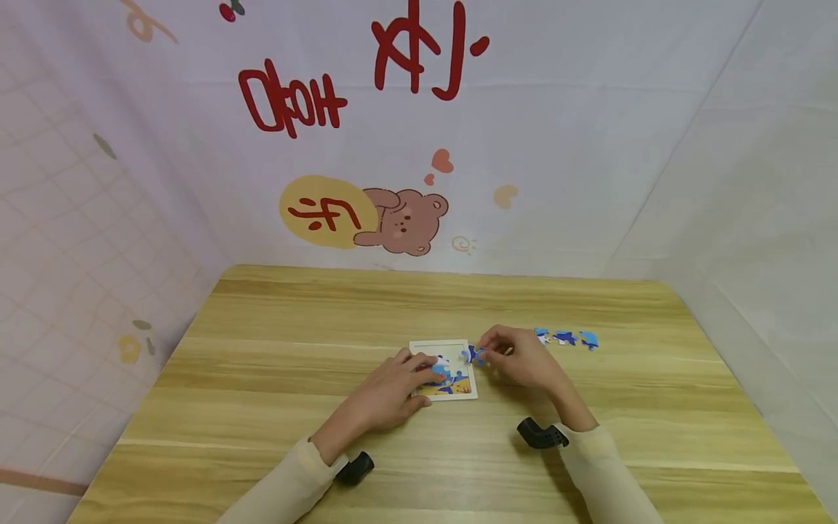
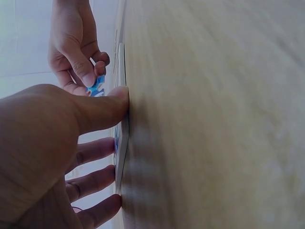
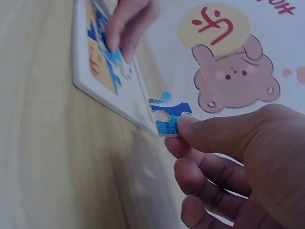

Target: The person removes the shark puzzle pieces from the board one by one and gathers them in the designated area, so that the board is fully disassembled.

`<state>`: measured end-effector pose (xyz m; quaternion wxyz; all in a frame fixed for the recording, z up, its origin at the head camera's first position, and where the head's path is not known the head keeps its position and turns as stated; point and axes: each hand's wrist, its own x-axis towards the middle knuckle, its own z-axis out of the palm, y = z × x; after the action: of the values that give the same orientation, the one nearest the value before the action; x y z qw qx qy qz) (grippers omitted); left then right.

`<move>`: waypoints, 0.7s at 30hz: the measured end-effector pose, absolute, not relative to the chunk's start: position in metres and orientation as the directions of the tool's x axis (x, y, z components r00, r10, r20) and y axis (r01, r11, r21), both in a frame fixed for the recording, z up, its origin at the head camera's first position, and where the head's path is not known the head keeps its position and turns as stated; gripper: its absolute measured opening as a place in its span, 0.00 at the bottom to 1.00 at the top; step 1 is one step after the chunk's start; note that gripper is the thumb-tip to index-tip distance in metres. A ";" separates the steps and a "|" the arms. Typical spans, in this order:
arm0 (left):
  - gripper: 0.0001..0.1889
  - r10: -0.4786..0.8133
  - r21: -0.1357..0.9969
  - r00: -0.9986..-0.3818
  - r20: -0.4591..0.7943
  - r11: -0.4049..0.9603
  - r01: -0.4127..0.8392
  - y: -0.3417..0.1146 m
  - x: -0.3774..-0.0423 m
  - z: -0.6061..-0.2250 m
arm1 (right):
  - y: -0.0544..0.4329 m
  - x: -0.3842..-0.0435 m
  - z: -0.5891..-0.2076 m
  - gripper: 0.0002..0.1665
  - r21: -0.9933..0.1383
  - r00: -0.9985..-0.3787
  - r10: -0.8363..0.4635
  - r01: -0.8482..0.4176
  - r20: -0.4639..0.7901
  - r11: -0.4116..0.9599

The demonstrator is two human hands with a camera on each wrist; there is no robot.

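Cream sleeves (image 1: 605,477) reach in closest to the camera, with black wrist mounts (image 1: 542,434) at the cuffs. Between the arms, a square white puzzle tray (image 1: 455,398) lies flat on the wood-grained worktop (image 1: 262,327), partly filled: fitted pieces (image 1: 462,384) show orange-yellow along the near side and blue with white above, while bare white floor shows at the upper right. Across its left side lies the left hand (image 1: 393,389), fingers extended onto the picture, thumb at the near edge. The right hand (image 1: 524,358) pinches a knobbed piece (image 3: 167,107) between thumb and fingertips – deep blue, lighter blue and white – at the tray's right edge; whether it touches is unclear. Beyond that hand, three loose pieces (image 1: 564,338) – also blue and white – sit in a row.
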<state>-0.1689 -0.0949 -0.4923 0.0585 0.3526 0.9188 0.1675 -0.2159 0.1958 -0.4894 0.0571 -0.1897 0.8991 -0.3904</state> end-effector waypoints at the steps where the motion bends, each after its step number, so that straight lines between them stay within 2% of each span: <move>1: 0.22 0.666 0.352 -0.746 0.008 0.696 0.626 -0.095 -0.169 -0.493 | 0.198 -0.216 -0.489 0.05 -0.725 -0.924 -0.379 -0.292 0.047 0.624; 9: 0.22 0.651 0.354 -0.759 0.005 0.709 0.610 -0.098 -0.165 -0.495 | 0.220 -0.216 -0.491 0.05 -0.726 -0.947 -0.318 -0.246 0.041 0.642; 21: 0.22 0.659 0.358 -0.752 0.016 0.699 0.619 -0.096 -0.167 -0.493 | 0.285 -0.201 -0.492 0.06 -0.711 -0.973 -0.224 -0.201 0.063 0.674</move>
<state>-0.1668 -0.0956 -0.4928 0.0565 0.3473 0.9199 0.1731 -0.2008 0.2849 -0.4925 0.0146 -0.1163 0.9147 -0.3869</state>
